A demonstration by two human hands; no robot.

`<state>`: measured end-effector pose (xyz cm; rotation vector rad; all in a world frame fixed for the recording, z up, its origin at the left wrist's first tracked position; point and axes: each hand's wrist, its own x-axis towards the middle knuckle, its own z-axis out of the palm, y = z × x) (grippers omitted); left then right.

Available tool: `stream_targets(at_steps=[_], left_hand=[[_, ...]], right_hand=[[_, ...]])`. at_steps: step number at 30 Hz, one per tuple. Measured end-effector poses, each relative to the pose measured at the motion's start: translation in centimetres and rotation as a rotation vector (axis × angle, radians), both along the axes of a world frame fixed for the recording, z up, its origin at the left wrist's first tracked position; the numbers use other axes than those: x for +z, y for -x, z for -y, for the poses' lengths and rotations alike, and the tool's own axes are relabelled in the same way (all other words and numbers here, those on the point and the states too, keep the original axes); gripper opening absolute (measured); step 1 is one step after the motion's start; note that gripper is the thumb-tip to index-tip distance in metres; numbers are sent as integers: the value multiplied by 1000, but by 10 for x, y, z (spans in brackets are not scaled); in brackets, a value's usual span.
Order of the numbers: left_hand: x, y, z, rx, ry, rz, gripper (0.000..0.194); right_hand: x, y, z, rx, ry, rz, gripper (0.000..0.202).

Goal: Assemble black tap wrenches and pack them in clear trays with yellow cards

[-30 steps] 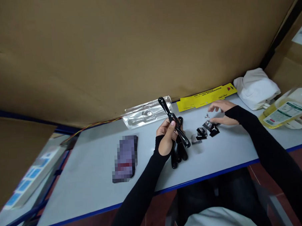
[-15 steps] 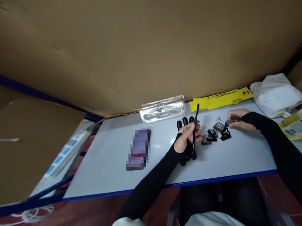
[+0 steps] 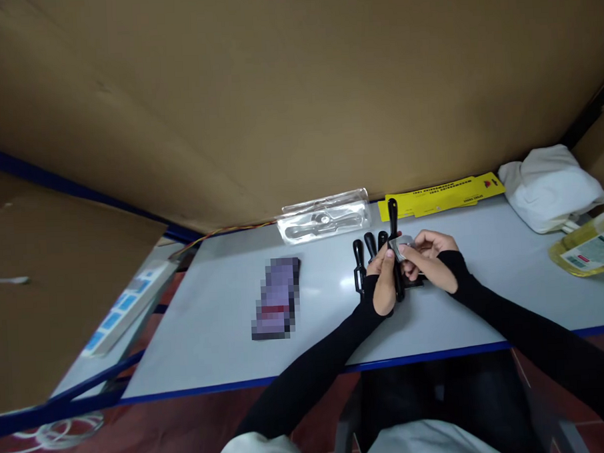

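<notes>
My left hand is closed around the middle of a black spokeshave, which points away from me, held above the table. Between the fingertips of my right hand is a flat grey metal blade, pressed against the spokeshave's middle. To the left, more black spokeshave bodies lie side by side on the table, partly hidden by my left hand. A dark metal piece shows under my right hand; whatever else lies there is covered.
Clear plastic blister trays and yellow printed cards lie along the back wall. A pixelated phone-like object is on the left of the table. At the right are a white cloth bundle and a yellowish bottle. A power strip sits far left.
My right hand has come left from the loose metal parts, carrying a blade to the spokeshave. My left hand has turned the spokeshave so its middle faces up more.
</notes>
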<state>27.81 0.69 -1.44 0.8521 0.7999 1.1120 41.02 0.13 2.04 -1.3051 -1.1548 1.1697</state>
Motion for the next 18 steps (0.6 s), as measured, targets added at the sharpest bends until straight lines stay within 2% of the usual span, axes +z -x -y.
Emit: stream_targets(at_steps=[3, 9, 14, 18], left_hand=[[1, 0, -1, 48, 12, 82, 60], [12, 1, 4, -14, 2, 111, 61], [15, 0, 5, 49, -65, 116, 53], [11, 3, 3, 164, -72, 76, 50]], right_hand=[[-11, 0, -4, -119, -92, 190, 61], [-2, -15, -4, 116, 11, 194, 41], [-7, -4, 5, 34, -76, 244, 34], [-13, -7, 3, -1, -151, 270, 34]])
